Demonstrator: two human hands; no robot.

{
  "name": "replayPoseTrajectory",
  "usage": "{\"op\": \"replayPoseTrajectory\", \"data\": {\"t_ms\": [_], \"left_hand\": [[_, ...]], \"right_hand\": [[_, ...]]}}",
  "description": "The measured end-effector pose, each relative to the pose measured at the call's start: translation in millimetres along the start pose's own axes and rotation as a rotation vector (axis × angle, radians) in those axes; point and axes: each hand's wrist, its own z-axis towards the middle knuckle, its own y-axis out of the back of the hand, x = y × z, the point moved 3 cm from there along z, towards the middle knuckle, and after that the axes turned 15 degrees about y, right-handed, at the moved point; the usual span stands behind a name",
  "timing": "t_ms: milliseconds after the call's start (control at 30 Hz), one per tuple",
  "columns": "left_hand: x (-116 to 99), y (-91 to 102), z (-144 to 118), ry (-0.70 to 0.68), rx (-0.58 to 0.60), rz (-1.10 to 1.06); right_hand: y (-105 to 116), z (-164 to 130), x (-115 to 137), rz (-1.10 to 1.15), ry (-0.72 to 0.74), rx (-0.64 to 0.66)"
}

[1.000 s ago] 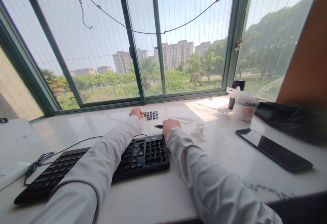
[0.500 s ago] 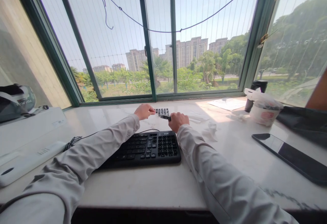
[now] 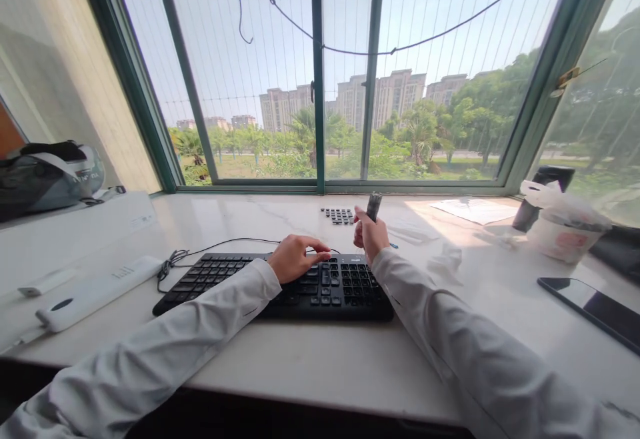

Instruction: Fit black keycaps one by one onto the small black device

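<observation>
A black keyboard (image 3: 215, 277) lies on the white marble counter (image 3: 280, 359). Over its upper middle is my left hand (image 3: 295, 259), fingers stretched to the right and thumb just below them; no object shows in it. My right hand (image 3: 373, 235) is closed round a short dark-handled tool (image 3: 374, 205), held upright above the number pad's top edge. The tool's lower end is hard to make out. Small black keycaps (image 3: 337, 215) lie in rows behind the keyboard, left of my right hand. The number pad (image 3: 356, 282) looks different from the other keys, as if its caps are off.
To the left are a white power strip (image 3: 105, 292), a coiled cable (image 3: 173, 265) and a helmet (image 3: 50, 172) on a white box (image 3: 95, 225). A phone (image 3: 590, 309), a bagged tub (image 3: 565, 232), a dark cylinder (image 3: 543, 192) and paper (image 3: 475, 210) are at the right.
My left hand has come back from beside the keycap rows to the keyboard. My right hand has turned the tool from pointing left to upright. The whole view has shifted.
</observation>
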Motion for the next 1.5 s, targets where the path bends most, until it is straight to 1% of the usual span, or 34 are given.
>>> {"op": "replayPoseTrajectory", "data": {"t_ms": [33, 67, 100, 167, 233, 367, 500, 733, 900, 1033, 1267, 1500], "left_hand": [[-1, -1.4, -3, -0.008, 0.014, -0.021], [-3, -2.5, -6, -0.018, 0.031, -0.043], [-4, -3.4, -8, -0.03, 0.047, -0.062], [-8, -4.3, -12, -0.045, 0.053, -0.078], [-10, -5.9, -15, -0.045, 0.049, -0.068], [-10, -11.2, -17, -0.055, 0.051, -0.051], [-11, -13.3, -19, -0.082, 0.039, -0.039], [-15, -6.8, -19, -0.084, 0.014, 0.019], [-15, -9.9, -20, -0.121, 0.029, 0.04], [-15, -13.8, -21, -0.135, 0.056, 0.066], [-15, -12.5, -20, -0.128, 0.026, 0.054], [-15, -15.6, -21, -0.137, 0.078, 0.046]], "right_hand": [[-5, -4, 2, 0.242, -0.044, -0.06], [-11, -9, 5, 0.448, -0.071, -0.092], [-16, -14, 8, 0.588, -0.103, -0.091], [-25, -24, 14, 0.756, -0.16, -0.08], [-30, -31, 19, 0.811, -0.189, -0.098], [-31, -38, 20, 0.779, -0.236, -0.168], [-32, -42, 18, 0.738, -0.28, -0.189], [-34, -49, 20, 0.689, -0.23, -0.271], [-33, -50, 19, 0.653, -0.285, -0.312], [-33, -50, 19, 0.628, -0.312, -0.325], [-35, -55, 22, 0.622, -0.306, -0.337], [-35, -57, 26, 0.602, -0.278, -0.34]]}}
